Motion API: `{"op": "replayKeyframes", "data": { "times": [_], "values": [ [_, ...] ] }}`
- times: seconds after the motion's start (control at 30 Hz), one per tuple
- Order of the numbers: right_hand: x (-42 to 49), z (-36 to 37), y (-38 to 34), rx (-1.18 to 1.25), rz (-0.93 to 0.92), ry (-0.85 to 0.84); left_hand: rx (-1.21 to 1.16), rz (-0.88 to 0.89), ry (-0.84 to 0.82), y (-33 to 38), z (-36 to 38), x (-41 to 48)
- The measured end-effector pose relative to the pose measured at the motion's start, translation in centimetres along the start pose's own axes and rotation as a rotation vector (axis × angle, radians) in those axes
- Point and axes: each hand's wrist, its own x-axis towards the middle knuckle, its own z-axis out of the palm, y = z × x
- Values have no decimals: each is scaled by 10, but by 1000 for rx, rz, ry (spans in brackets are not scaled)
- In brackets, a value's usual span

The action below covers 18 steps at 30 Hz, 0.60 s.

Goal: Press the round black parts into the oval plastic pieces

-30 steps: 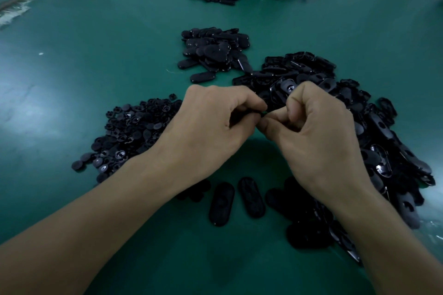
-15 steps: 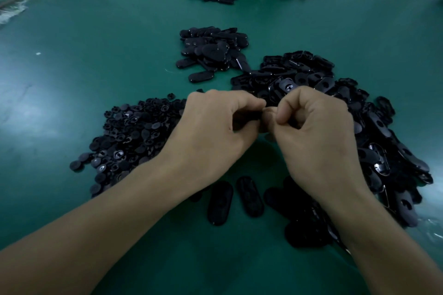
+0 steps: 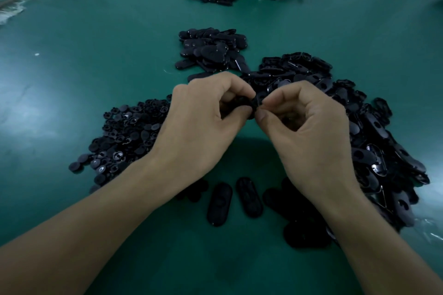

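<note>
A small black piece (image 3: 253, 104) was pinched by the left hand (image 3: 201, 124) and the right hand (image 3: 311, 136), seemingly mid-press, so a firm squeeze was likely needed next.

The light is dim and bluish, pale glare lies on the green table (image 3: 48, 112) at left, and the round black parts (image 3: 124, 136) perhaps lose detail in blur.

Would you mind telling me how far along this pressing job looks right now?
Done: the small heap behind the hands may be finished pieces, though I cannot confirm that. In hand: the left hand and right hand pinch one black piece between them. Left: a large pile of round parts and a larger pile of oval pieces are waiting, so most of the work lies ahead.
</note>
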Motion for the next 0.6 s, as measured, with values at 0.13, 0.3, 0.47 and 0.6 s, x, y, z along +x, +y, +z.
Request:
{"op": "replayKeyframes", "data": {
  "times": [0.13, 0.3, 0.47, 0.6],
  "values": [
    [2, -2, 3, 68, 48, -45, -236, -96, -77, -1, -2, 5],
    [4, -3, 5, 212, 117, -94, -390, -160, -137, 0, -4, 7],
    [4, -5, 6, 220, 96, -93, -477, -210, -157, 0, -6, 6],
    [6, -7, 8, 218, 85, -119, -477, -230, -168, -1, -6, 7]
  ]
}}
